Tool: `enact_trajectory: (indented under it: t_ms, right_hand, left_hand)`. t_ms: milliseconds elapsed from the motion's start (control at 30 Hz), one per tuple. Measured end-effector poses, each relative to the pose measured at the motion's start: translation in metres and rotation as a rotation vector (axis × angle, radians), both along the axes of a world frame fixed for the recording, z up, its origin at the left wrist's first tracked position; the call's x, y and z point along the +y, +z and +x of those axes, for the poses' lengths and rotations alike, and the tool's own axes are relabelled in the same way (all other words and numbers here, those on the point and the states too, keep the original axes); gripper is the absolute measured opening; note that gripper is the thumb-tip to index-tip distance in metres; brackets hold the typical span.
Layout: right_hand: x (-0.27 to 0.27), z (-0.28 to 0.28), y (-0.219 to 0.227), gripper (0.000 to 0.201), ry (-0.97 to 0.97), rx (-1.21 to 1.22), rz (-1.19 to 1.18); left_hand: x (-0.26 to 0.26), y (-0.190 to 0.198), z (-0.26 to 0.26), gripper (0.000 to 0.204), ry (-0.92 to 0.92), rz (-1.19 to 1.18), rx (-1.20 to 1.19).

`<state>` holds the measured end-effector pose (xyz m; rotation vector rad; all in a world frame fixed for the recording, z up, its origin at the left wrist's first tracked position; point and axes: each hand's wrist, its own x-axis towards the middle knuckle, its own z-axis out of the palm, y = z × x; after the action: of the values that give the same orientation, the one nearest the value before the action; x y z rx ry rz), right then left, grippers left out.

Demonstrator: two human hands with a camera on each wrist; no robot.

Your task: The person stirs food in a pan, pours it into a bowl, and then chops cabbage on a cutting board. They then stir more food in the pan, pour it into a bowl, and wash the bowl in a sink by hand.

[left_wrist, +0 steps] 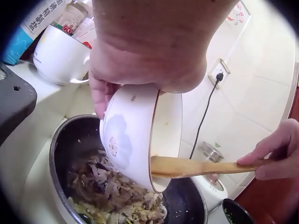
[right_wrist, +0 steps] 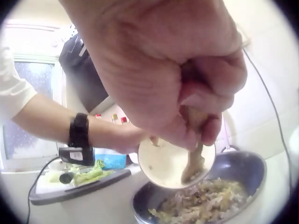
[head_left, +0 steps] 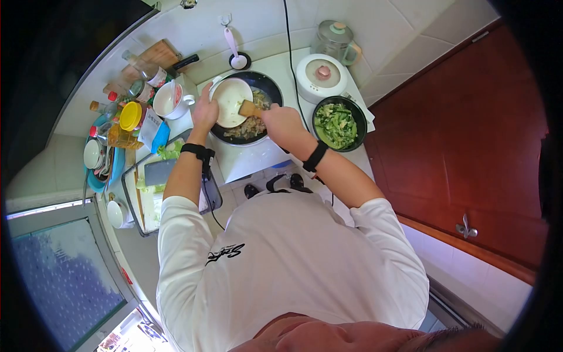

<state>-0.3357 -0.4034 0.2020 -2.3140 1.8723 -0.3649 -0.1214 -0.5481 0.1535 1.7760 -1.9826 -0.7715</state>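
Observation:
My left hand (head_left: 205, 111) grips a white bowl (left_wrist: 126, 133) with a flower pattern on its outside. The bowl is tipped on its side over a dark pan (head_left: 271, 87), mouth toward the right. In my right hand (head_left: 287, 125) is the handle of a wooden spatula (left_wrist: 180, 167). Its flat blade reaches inside the bowl against the lower wall, seen in the right wrist view too. A few bits cling to the bowl's pale inside. Below, cooked shredded food (right_wrist: 201, 200) lies in the pan. Part of my left hand's grip is hidden behind the wrist.
A black bowl of green vegetables (head_left: 339, 126) and a white lidded cooker (head_left: 319, 82) stand right of the pan. To the left are a white mug (head_left: 170, 101), several bottles, and a cutting board with a cleaver (head_left: 163, 173) and greens. A black cord (head_left: 290, 53) hangs behind.

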Motion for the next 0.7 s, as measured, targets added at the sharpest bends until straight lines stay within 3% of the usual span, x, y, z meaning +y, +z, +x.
enact_trajectory:
  t_ms: [133, 200, 333, 467, 700]
  right_hand:
    - [0.013, -0.013, 0.029, 0.013, -0.025, 0.032, 0.014]
    - [0.009, -0.014, 0.024, 0.016, -0.042, -0.015, -0.003]
    - [-0.006, 0.001, 0.005, 0.022, -0.019, -0.228, -0.129]
    - [-0.017, 0.003, -0.019, 0.022, 0.086, -0.334, -0.176]
    - [-0.004, -0.031, -0.001, 0.022, 0.045, -0.026, -0.035]
  left_hand:
    - [-0.002, 0.0, -0.002, 0.061, -0.01, -0.008, -0.006]
    - [0.002, 0.009, -0.005, 0.063, 0.003, -0.056, -0.115]
    - [0.002, 0.006, -0.002, 0.063, 0.003, -0.107, -0.1]
    - [0.002, -0.003, 0.002, 0.061, -0.046, -0.204, 0.06]
    - [-0.003, -0.007, 0.009, 0.061, -0.062, -0.182, 0.037]
